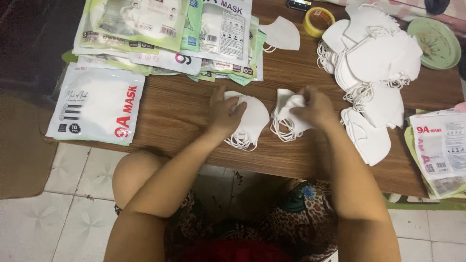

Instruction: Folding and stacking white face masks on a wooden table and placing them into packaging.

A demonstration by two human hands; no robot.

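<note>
On the low wooden table (184, 104), my left hand (224, 112) presses down on a small stack of white face masks (253, 120) with loose ear loops hanging at the near side. My right hand (314, 106) grips a second small bundle of white masks (287, 115) just to the right of the first. The two hands are a short gap apart, both at the table's middle near the front edge.
A large heap of loose white masks (374, 58) lies at the right. Printed mask pouches are stacked at the back left (165, 34), one lies at the left edge (97, 104), more at the right (439, 150). A tape roll (318, 20) and green plate (434, 42) sit behind. Tiled floor below.
</note>
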